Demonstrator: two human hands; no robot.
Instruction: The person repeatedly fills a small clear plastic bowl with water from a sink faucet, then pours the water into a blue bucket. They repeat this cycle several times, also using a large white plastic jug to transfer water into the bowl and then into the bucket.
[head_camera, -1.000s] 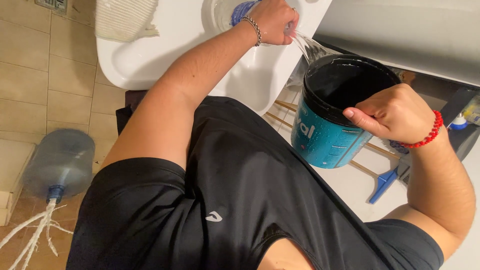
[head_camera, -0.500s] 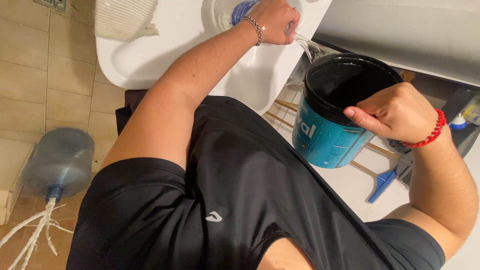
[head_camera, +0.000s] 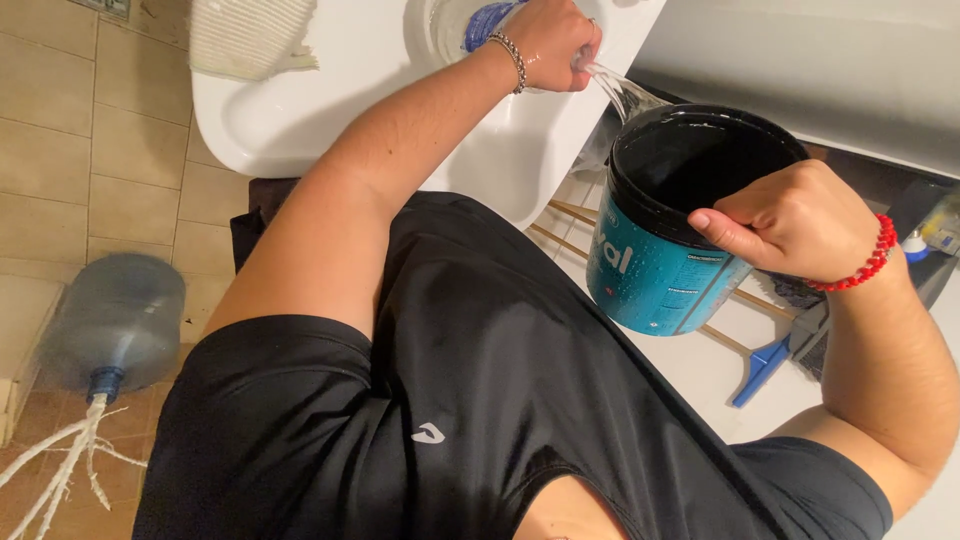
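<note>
The right hand (head_camera: 790, 215) is clamped on the rim of a teal tub (head_camera: 670, 230), thumb over the near edge, holding it upright in the air just beside the rounded front edge of a white basin (head_camera: 330, 110). The tub's black inside is open to the top, and the wrist wears a red bead bracelet (head_camera: 865, 262). The left hand (head_camera: 548, 38) is closed around a clear bottle (head_camera: 470, 22) that lies tilted over the basin; a stream of water (head_camera: 625, 92) runs from its mouth across the small gap between basin edge and tub and falls just inside the tub's far rim. The two hands are well apart, one over the basin, one at the tub.

Room is tight: the basin's edge presses close on the left of the tub, a white wall panel (head_camera: 800, 60) stands behind it, and wooden sticks (head_camera: 600, 225) and a blue scraper (head_camera: 765, 362) lie below. A large water jug (head_camera: 115, 320) lies on the tiled floor (head_camera: 60, 130), well off to the left.
</note>
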